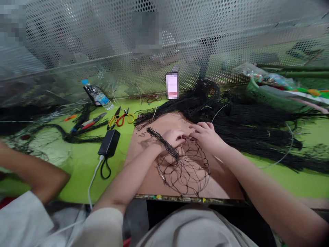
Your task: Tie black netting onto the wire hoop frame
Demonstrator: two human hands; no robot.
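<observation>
A round wire hoop with a black cord net woven across it lies on a brown board in front of me. My left hand and my right hand meet at the hoop's far rim, fingers pinched together on the cord there. A bundle of black cord runs over my left wrist toward the net. What exactly sits between the fingertips is too small to make out.
A large heap of black cord spreads over the green table at right. Left of the board lie a black power adapter, yellow-handled cutters, pliers, a water bottle. Another person's arm reaches in at left. A perforated metal screen stands behind.
</observation>
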